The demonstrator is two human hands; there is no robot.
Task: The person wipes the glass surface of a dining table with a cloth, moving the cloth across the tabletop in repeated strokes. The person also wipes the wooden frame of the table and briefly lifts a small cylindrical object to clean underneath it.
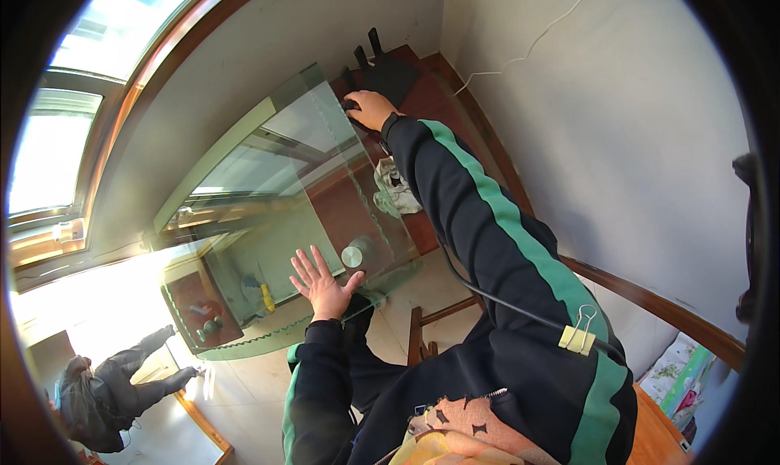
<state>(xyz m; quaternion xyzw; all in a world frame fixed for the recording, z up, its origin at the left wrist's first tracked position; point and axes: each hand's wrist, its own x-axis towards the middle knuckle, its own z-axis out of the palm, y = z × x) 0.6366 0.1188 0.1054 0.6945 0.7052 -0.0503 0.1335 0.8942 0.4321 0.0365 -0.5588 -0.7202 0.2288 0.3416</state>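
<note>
My left hand (pixel 329 288) lies with fingers spread on or just above the glass tabletop (pixel 277 233), beside a round metal disc (pixel 351 257) that tops a support. My right hand (pixel 372 108) reaches to the far right corner of the glass, its fingers curled round a small black object (pixel 350 105) that they mostly hide. Just beyond that hand, a black router-like device with upright antennas (pixel 390 75) stands on a dark red surface. A crumpled whitish cloth (pixel 393 187) lies beside my right forearm. Under the glass is a yellow-handled tool (pixel 267 298).
Windows (pixel 55 154) line the left side. A person in dark clothes (pixel 109 398) is at the lower left. A wooden stool (pixel 417 334) stands near my legs. A white cable (pixel 524 56) runs along the right wall. Small green objects (pixel 210 329) sit at the table's left end.
</note>
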